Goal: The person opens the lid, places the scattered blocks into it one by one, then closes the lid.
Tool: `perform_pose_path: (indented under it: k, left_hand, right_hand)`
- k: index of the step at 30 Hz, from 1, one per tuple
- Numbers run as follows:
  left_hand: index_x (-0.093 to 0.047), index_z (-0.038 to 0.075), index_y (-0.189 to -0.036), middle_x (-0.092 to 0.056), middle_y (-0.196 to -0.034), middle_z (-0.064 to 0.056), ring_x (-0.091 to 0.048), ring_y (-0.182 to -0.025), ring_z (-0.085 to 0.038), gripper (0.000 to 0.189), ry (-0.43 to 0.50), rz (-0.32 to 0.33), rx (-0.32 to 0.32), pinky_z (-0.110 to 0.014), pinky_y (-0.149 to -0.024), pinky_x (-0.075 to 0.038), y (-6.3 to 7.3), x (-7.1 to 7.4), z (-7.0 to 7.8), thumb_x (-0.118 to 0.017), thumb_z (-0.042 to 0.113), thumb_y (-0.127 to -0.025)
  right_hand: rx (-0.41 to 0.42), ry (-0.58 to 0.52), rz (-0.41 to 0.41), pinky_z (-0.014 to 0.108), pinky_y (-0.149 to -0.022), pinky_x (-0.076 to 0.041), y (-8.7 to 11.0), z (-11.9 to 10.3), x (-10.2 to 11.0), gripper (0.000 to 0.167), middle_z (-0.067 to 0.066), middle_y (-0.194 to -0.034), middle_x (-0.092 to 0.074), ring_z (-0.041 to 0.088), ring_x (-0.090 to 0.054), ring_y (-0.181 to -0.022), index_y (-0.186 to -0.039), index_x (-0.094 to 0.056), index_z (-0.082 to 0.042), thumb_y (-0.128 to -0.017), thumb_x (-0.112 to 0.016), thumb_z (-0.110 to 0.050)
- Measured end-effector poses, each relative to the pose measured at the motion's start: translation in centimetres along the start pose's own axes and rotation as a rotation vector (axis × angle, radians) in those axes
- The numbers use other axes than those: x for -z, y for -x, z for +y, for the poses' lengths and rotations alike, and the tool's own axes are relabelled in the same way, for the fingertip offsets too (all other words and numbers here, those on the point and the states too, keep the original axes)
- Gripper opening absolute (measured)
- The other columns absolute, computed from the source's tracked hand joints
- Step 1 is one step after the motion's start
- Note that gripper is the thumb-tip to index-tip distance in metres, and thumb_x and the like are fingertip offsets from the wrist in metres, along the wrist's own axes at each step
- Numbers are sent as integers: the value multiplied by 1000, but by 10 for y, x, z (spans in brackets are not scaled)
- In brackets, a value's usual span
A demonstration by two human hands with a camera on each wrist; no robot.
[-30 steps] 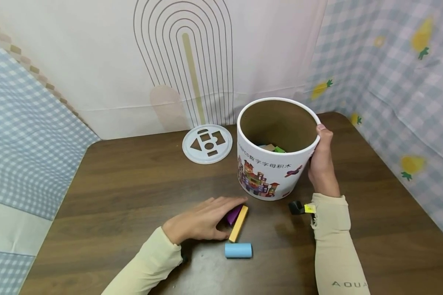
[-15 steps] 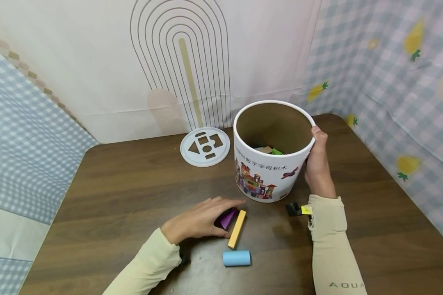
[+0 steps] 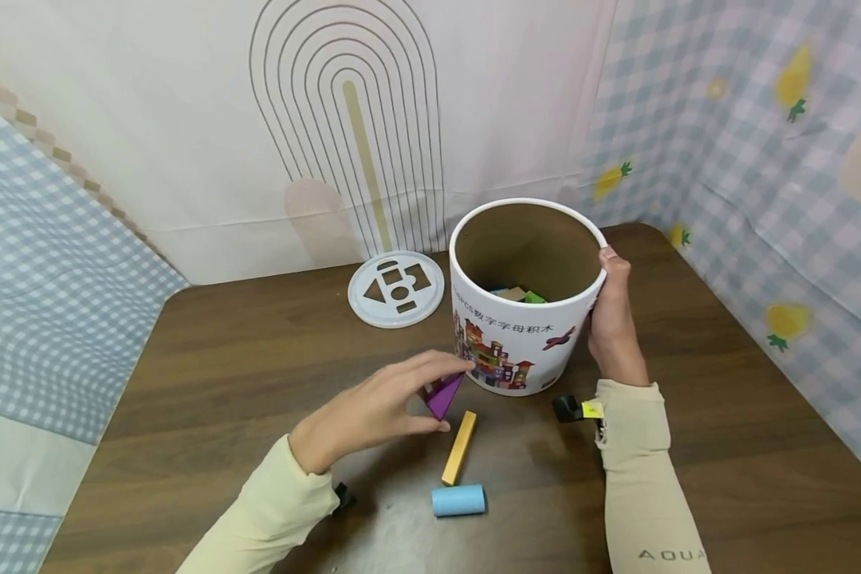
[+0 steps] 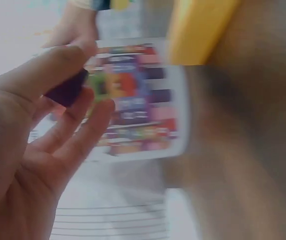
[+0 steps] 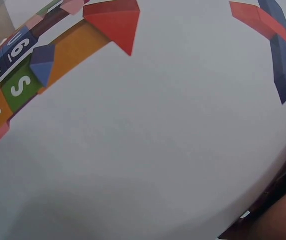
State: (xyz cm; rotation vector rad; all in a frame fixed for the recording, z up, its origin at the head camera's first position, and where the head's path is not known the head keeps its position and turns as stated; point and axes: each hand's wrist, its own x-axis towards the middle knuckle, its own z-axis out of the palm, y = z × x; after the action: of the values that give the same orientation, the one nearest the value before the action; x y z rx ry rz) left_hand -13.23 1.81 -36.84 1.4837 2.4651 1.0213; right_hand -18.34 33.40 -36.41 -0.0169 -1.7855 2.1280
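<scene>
Between the thumb and fingers of my left hand [image 3: 376,406] is a purple triangular block [image 3: 445,396], lifted just in front of the bucket. The left wrist view shows the block [image 4: 67,90] dark and pinched between thumb and fingertips. My right hand [image 3: 615,323] grips the right rim of a white bucket [image 3: 520,339] printed with coloured blocks, thumb over the edge. Inside it several blocks [image 3: 516,294] lie at the bottom. A yellow bar block [image 3: 459,448] and a light blue cylinder block [image 3: 458,501] lie on the table below my left hand.
A white round lid [image 3: 396,288] with shaped holes lies at the back of the wooden table [image 3: 273,335], left of the bucket. Fabric hangings [image 3: 208,119] rise behind the table and along both sides. The right wrist view is filled by the bucket's printed wall [image 5: 132,125].
My left hand has taken hold of the purple triangular block and raised it off the table toward the bucket. My right hand stays on the bucket rim.
</scene>
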Motion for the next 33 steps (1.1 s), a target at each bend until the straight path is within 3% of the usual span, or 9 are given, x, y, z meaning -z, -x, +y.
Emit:
perform_pose_path:
  k: [4, 8, 11, 15, 17, 23, 29, 33]
  left_hand:
    - [-55, 4, -148, -65, -135, -9, -66, -107, -14, 78, 80, 109, -116, -25, -89, -58, -17, 22, 9, -93, 16, -81]
    - [-58, 1, -142, -64, -104, -5, -58, -81, -9, 79, 72, 200, -195, -20, -69, -53, -38, 45, 18, -97, 18, -75]
    - [-59, 2, -142, -63, -100, -3, -56, -83, -11, 77, 6, 232, -210, -25, -73, -51, -55, 59, 25, -96, 23, -78]
    - [-59, 4, -146, -68, -120, -4, -60, -105, -11, 69, -46, 222, -173, -31, -96, -49, -80, 72, 32, -88, 30, -89]
    - [-58, 5, -148, -67, -129, -4, -59, -112, -10, 66, -42, 205, -137, -30, -101, -48, -93, 77, 35, -83, 32, -94]
    - [-56, 8, -150, -65, -131, -2, -63, -106, -8, 63, -15, 111, 12, -23, -89, -55, -129, 85, 32, -77, 37, -98]
    - [-56, 6, -148, -68, -129, -5, -65, -105, -11, 67, -158, -71, 147, -25, -89, -53, -162, 87, 22, -79, 40, -96]
    - [-60, 5, -143, -69, -124, -4, -64, -109, -13, 64, -243, -238, 244, -28, -93, -53, -182, 85, 20, -82, 40, -93]
  right_hand:
    - [-4, 2, 1, 38, -108, -29, 0, 1, 0, 53, 4, -133, -54, 20, -47, -123, -133, -61, -16, -103, -36, -51]
    - [1, 6, 4, 39, -108, -28, 0, 0, 1, 53, 6, -132, -54, 21, -47, -123, -133, -61, -14, -103, -36, -51]
    - [-2, 11, 15, 39, -107, -29, 0, 0, 1, 52, 5, -132, -54, 21, -47, -122, -132, -61, -16, -103, -37, -51]
    - [-10, 12, 29, 38, -107, -30, 1, 0, 2, 50, 3, -131, -54, 20, -47, -121, -131, -62, -18, -103, -37, -51]
    - [-12, 21, 29, 38, -106, -30, 1, 0, 2, 50, 3, -131, -54, 20, -47, -121, -131, -61, -18, -103, -37, -52]
    - [-2, 22, 22, 37, -106, -30, 0, 1, 0, 50, 4, -129, -54, 20, -47, -119, -130, -61, -17, -104, -35, -51]
    - [-13, 31, 37, 36, -105, -30, 1, 1, -1, 49, 2, -129, -54, 19, -47, -120, -130, -61, -20, -104, -35, -51]
    - [-13, 32, 34, 37, -106, -30, 2, 1, -2, 50, 2, -131, -53, 19, -46, -122, -132, -61, -19, -104, -35, -52]
